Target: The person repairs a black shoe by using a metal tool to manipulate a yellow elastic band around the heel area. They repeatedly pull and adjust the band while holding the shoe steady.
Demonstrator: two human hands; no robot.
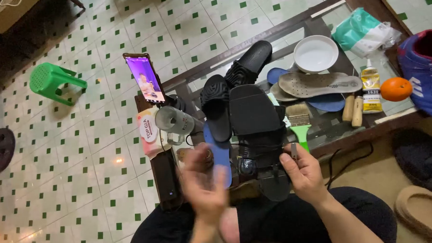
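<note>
Closest to the lens, the left hand [204,184] is blurring in mid-air over the lap, fingers loosely spread, and I honestly can't tell whether it's pinching anything; nothing clear is showing in it. It's sitting just in front of a blue insole [220,152] that's poking up on end, near but I can't say touching.

Over on the other side, the right hand [304,173] is where the grip is actually happening: thumb and fingers are closing narrow around a small dark strip [293,151], maybe a strap end or a little tool, too small to call. That hand is pressing up against the near edge of the black sandal [262,134], which is lying sole-up with its long axis running away from the person, toe end out toward the tabletop [318,24], heel end by the knees. So the sandal is lying just left of the right hand's grip and right of the left hand, basically between the two, with the right one clearly nearer and touching.

Other stuff hanging around: a black slide [216,104] leaning beside the sandal, a green-handled brush [300,121] just right of it, a glue bottle [371,89], an orange [396,89], a white bowl [315,53], a grey insole [320,83], and a phone [145,78] propped up on the left with its screen lit.
</note>
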